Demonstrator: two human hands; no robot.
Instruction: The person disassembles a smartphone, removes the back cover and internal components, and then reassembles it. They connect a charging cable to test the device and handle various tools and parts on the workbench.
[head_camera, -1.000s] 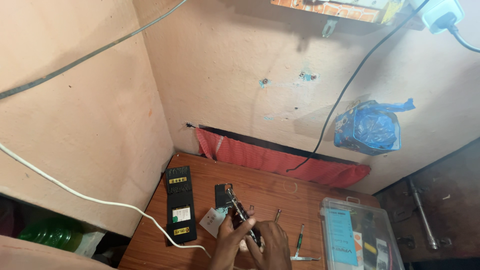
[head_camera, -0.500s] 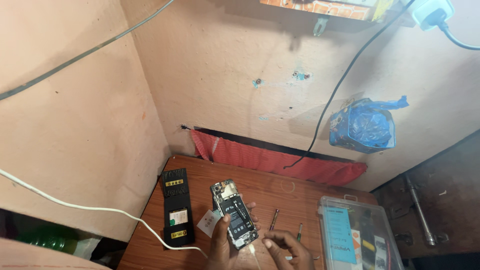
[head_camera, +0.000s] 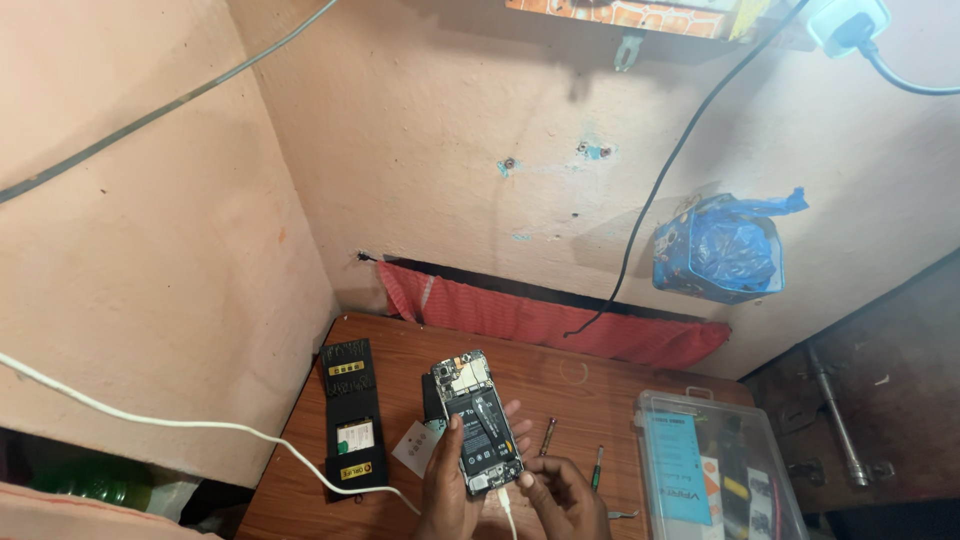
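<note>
While both clasp it: one opened phone (head_camera: 478, 425), left hand (head_camera: 447, 490), right hand (head_camera: 560, 492), two screwdrivers (head_camera: 547, 436).

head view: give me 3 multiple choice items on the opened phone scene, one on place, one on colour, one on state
1. Where does the black bit case lie?
A. left of the phone
B. inside the plastic box
C. on the wall

2. What colour is the bag hanging on the wall?
A. green
B. blue
C. yellow

3. How is the phone?
A. back cover off
B. wrapped in cloth
C. lying alone on the table

Answers: 1 A, it lies on the wooden table left of the phone. 2 B, plainly blue. 3 A, battery and board show while the left hand holds it and the right hand touches its lower end.
</note>
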